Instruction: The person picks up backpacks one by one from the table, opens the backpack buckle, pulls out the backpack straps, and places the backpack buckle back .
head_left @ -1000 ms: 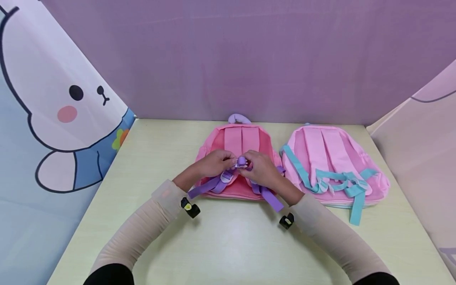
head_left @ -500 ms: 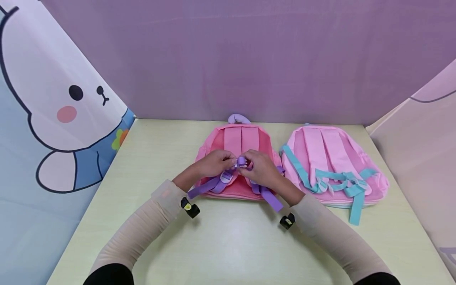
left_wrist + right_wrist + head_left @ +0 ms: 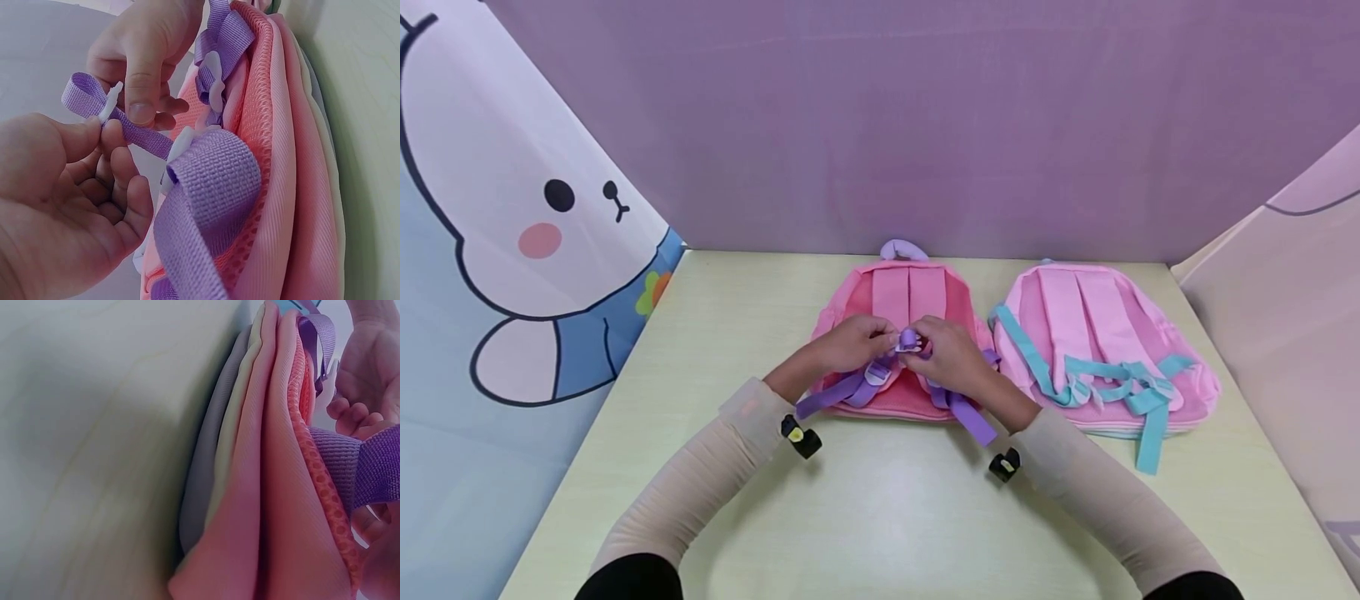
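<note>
A pink backpack (image 3: 891, 287) lies on the table with its shoulder-strap side up. Above it, my left hand (image 3: 850, 343) pinches a white plastic strap slider (image 3: 111, 103) between thumb and forefinger. Purple webbing (image 3: 84, 94) passes through the slider and stands up in a small loop. My right hand (image 3: 949, 354) has its thumb and curled fingers on the purple strap close to the slider; the exact contact is partly hidden. Another white slider (image 3: 876, 372) sits lower on the backpack, beside a loose purple strap end (image 3: 820, 402). A second purple end (image 3: 973, 421) hangs below my right hand.
To the right, touching the first bag, lies a lighter pink backpack (image 3: 1097, 333) with tangled turquoise straps (image 3: 1127, 387). The pale wooden table (image 3: 880, 517) extends toward me. A purple backdrop (image 3: 880, 125) rises along the far edge.
</note>
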{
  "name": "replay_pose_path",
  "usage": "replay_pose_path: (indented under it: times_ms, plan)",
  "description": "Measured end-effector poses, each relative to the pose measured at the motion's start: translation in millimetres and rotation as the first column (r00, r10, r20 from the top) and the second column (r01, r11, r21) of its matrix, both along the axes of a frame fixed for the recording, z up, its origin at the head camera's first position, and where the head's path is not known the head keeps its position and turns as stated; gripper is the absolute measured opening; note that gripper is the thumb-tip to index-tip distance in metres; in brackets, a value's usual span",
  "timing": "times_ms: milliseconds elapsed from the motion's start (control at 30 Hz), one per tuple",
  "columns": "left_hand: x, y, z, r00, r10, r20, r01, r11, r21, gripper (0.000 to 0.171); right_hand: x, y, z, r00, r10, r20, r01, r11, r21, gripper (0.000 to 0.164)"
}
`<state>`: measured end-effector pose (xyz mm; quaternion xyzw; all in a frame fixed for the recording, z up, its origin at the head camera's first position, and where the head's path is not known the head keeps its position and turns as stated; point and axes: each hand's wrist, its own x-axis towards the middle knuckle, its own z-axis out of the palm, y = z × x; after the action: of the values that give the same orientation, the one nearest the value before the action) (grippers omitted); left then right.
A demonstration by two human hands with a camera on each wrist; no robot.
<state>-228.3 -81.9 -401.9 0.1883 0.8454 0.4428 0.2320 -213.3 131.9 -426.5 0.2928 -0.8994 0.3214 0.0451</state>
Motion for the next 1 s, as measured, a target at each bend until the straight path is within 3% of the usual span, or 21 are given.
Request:
replay_pose_path:
  times_ms: [1000]
  plan:
    - [0.5,-0.5,2.1,1.000,0.005,0.023,-0.005,1.000,0.020,0.019,-0.3,-0.4,-0.3,1.000,0.003,-0.021,-0.004,1.000,-0.015,0.026]
